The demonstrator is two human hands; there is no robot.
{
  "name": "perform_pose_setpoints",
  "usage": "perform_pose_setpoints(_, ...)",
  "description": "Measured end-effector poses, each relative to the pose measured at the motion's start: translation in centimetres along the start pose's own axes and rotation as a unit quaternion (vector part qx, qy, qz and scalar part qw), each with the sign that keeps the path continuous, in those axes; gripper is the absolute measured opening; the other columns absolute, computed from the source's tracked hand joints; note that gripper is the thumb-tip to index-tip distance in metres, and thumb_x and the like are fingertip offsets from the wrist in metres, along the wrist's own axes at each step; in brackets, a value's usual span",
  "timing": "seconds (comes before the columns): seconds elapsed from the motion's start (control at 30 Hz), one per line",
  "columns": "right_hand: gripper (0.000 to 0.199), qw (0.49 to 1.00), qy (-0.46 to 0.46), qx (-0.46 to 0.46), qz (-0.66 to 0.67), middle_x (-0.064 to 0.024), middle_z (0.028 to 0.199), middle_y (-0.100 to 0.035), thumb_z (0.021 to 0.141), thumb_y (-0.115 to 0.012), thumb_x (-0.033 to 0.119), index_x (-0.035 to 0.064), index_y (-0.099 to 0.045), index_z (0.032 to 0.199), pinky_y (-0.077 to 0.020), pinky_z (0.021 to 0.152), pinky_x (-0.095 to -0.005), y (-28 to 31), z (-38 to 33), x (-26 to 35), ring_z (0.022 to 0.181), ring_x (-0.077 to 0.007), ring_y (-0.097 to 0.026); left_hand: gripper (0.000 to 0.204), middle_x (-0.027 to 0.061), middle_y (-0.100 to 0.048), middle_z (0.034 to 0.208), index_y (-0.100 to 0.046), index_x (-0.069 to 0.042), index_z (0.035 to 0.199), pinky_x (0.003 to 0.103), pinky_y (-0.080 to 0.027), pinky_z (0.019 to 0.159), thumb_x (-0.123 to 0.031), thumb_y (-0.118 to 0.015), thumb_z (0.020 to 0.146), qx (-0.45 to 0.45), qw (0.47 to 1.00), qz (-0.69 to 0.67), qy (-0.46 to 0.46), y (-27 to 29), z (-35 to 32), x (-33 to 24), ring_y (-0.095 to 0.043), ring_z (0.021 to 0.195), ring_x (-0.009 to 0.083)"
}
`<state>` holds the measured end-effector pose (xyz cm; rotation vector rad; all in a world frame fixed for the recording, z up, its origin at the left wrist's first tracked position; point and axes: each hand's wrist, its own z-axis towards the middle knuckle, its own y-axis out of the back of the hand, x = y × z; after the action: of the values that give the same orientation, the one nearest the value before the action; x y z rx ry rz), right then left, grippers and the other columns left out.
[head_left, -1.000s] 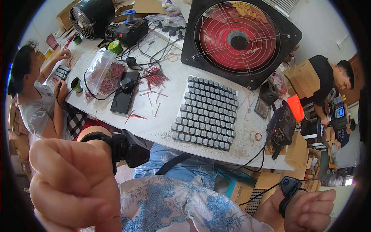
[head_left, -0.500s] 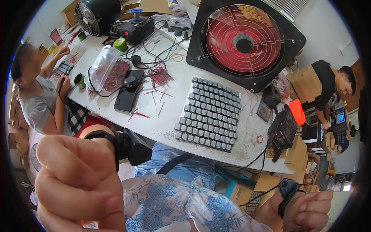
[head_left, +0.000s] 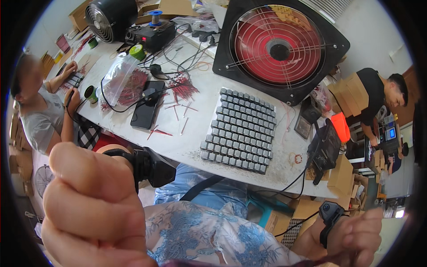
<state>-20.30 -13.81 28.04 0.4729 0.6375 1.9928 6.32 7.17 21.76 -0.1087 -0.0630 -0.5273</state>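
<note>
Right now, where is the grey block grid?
In the head view the grey block grid lies on the white table, right of the black phone and just below the red fan.

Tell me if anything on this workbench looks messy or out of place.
Yes. Loose red wire pieces lie scattered across the white table beside the phone, outside their plastic bag. The grey block grid sits neatly.

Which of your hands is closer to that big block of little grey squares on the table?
Probably the right hand. It sits low on the same side as the near end of the grey block tray. The left hand is a closed fist raised close to the camera, farther left. Neither touches anything on the white table.
</note>
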Motion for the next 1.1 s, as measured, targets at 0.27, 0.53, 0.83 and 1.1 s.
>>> perform_pose_setpoints(0.27,0.002,0.974,-0.200,-0.012,-0.110,-0.0018,0.064,-0.050,0.085,-0.055,0.012,0.0146,-0.056,0.086,-0.0305,0.053,-0.0323,-1.3,-1.9,0.9,0.053,-0.0150,-0.045,0.025,-0.0052,-0.045,0.082,-0.063,-0.024,0.107,0.031,-0.022,0.062,-0.041,-0.059,0.089,0.086,0.980,-0.009,0.181,-5.1,-0.3,-0.6,-0.039,0.064,0.0106)
perform_pose_setpoints(0.53,0.032,0.989,-0.145,-0.030,0.011,0.0013,0.069,-0.059,0.069,-0.078,0.006,0.0076,-0.067,0.099,-0.0343,0.047,-0.0280,-2.5,-4.9,-2.2,0.053,-0.0149,-0.053,0.019,0.0000,-0.045,0.082,-0.056,-0.018,0.099,0.030,-0.030,0.056,-0.032,-0.062,0.088,0.111,0.988,-0.026,0.102,-5.8,-1.5,2.0,-0.046,0.061,0.0139)
perform_pose_setpoints(0.83,0.020,0.965,-0.251,-0.068,-0.020,-0.0069,0.083,-0.064,0.078,-0.069,0.004,0.0062,-0.063,0.098,-0.0442,0.053,-0.0298,-4.2,-5.9,-3.3,0.065,-0.0226,-0.060,0.029,0.0152,-0.063,0.093,-0.058,-0.004,0.103,0.035,-0.048,0.067,-0.002,-0.067,0.076,0.289,0.948,0.004,0.134,-6.4,-1.1,3.0,-0.060,0.077,0.0271)
perform_pose_setpoints(1.1,0.037,0.976,-0.205,-0.035,-0.062,-0.0109,0.099,-0.063,0.075,-0.066,-0.003,0.0073,-0.059,0.109,-0.0480,0.066,-0.0339,-7.2,-7.0,-4.0,0.080,-0.0280,-0.061,0.052,0.0027,-0.061,0.093,-0.066,-0.007,0.110,0.025,-0.042,0.047,0.000,-0.064,0.058,0.399,0.916,-0.008,0.043,-5.8,-3.7,1.7,-0.049,0.057,0.0124)
